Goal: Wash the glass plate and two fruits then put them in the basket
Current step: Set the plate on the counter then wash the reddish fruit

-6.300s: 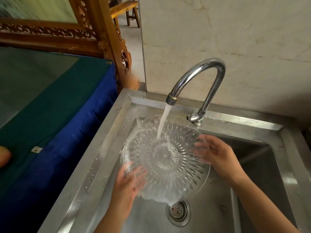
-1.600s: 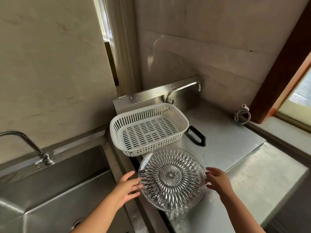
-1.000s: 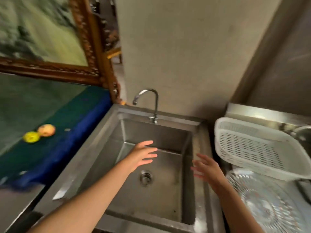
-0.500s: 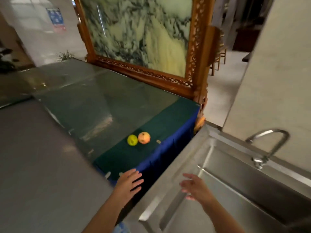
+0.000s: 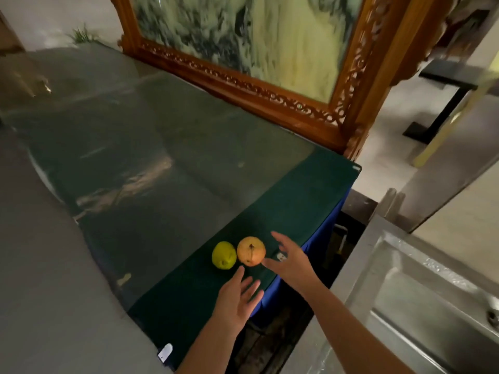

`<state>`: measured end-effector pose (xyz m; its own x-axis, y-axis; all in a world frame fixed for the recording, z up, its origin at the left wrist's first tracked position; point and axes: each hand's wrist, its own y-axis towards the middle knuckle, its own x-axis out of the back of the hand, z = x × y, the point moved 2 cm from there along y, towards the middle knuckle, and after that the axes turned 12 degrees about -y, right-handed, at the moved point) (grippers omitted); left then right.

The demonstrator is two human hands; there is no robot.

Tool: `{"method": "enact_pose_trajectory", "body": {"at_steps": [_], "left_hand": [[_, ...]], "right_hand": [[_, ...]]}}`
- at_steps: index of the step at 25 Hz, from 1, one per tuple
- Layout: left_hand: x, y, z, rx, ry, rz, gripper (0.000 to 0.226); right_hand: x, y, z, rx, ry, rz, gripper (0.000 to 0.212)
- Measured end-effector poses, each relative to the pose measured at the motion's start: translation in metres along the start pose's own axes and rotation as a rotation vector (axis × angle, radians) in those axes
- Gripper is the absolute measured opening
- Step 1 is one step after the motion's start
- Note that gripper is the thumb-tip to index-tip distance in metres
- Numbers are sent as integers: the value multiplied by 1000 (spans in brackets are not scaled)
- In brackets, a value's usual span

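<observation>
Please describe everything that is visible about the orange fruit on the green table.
The orange fruit is round, with orange-pink skin that turns yellowish in places, and a dark stem spot faces up. It looks whole and dry. It rests on the glass-covered green table near its right edge, right beside the yellow-green fruit on its left; they seem to touch. The right hand reaches open beside it, its thumb tip almost on it, and the left hand is open just below. Neither grips it.

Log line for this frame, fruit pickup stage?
stage: reaching for fruits | left hand: open, empty | right hand: open, beside orange fruit | yellow-green fruit: on green cloth, untouched
</observation>
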<state>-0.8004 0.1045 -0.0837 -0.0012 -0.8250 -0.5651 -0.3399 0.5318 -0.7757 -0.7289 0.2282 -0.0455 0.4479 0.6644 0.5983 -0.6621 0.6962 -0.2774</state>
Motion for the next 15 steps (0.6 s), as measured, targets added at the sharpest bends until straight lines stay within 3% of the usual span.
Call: {"method": "enact_pose_trajectory", "body": {"at_steps": [3,6,11,15], "left_hand": [[-1,20,-2,10,-104,-8,51],[-7,34,-4,-28,-65,1,43],[-17,37,5,-70,-46,-16,31],[-29,23,46,54,75,76,33]], "right_hand": [[-10,33,0,70,-32,80,74],[-23,47,-5,84,10,154,66],[-14,36,-21,59,55,77,64],[26,-3,-57,17,205,-15,54]]}}
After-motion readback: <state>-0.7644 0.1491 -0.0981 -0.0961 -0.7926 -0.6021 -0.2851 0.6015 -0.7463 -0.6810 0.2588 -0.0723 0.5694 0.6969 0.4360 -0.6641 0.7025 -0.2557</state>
